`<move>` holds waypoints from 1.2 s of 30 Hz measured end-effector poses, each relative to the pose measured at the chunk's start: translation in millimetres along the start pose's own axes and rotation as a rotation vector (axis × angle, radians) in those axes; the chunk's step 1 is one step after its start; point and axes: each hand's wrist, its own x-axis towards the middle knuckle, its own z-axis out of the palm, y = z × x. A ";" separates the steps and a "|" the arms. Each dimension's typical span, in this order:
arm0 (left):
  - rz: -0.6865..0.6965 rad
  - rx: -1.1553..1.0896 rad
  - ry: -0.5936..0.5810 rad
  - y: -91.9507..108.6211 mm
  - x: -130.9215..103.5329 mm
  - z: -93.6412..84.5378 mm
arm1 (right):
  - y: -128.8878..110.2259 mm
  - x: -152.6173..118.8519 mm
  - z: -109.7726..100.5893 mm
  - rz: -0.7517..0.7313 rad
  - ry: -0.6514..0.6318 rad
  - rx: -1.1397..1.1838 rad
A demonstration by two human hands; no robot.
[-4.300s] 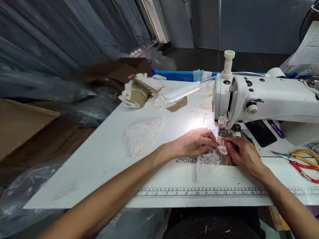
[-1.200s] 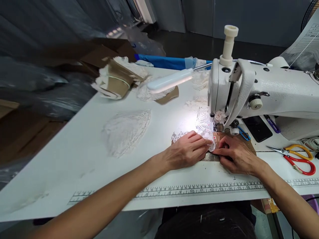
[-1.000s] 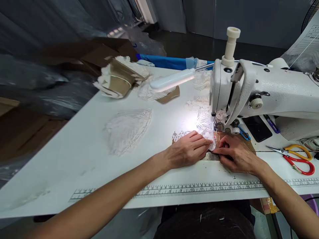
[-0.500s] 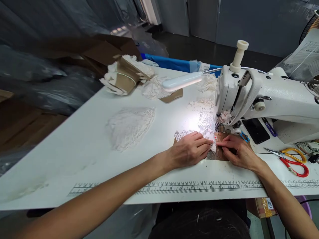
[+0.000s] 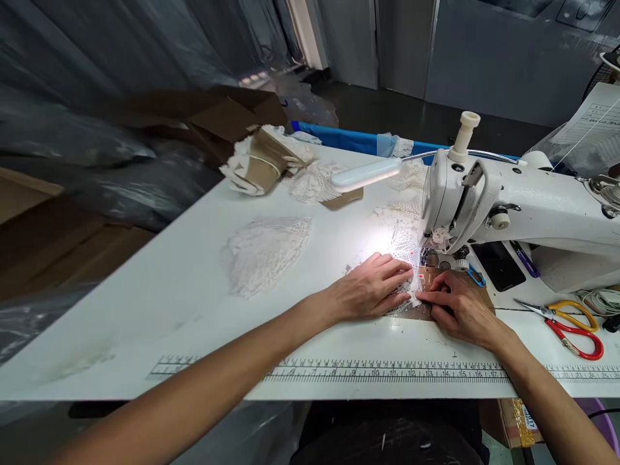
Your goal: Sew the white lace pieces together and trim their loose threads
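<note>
A white lace piece (image 5: pixel 404 242) lies under the needle area of the white sewing machine (image 5: pixel 533 194), its near edge over a brown plate (image 5: pixel 477 290). My left hand (image 5: pixel 375 287) rests on the lace, palm down with fingers stretched towards the needle. From the other side my right hand (image 5: pixel 460 307) meets the lace's edge, index finger extended and the other fingers curled. What lies between its fingertips is small and partly hidden. The machine's lamp (image 5: pixel 367 174) lights the lace brightly.
Another lace piece (image 5: pixel 268 255) lies left on the white table (image 5: pixel 169 290). A tied lace bundle (image 5: pixel 264 161) sits behind it. Scissors (image 5: pixel 569 323), a phone (image 5: pixel 498 265) and a purple-handled tool (image 5: pixel 526 258) lie at the right. A printed ruler (image 5: pixel 349 371) runs along the front edge.
The view has shifted slightly, moving the scene right and down. Both hands remain at the lace; my right index fingertip now sits lower along its edge, close to my left thumb.
</note>
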 end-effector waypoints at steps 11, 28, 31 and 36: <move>0.024 0.100 0.009 4.1 2.8 -1.5 | 1.8 -0.2 2.2 -0.003 -0.005 0.043; -0.031 0.233 -0.102 15.1 6.6 -5.0 | 2.1 -2.0 7.2 -0.010 -0.022 -0.015; -0.043 0.239 -0.085 14.6 6.2 -3.3 | 2.5 -2.1 8.9 -0.021 -0.002 -0.046; -0.028 0.249 -0.087 8.5 8.7 -3.6 | 2.0 -0.6 9.8 -0.017 -0.002 -0.092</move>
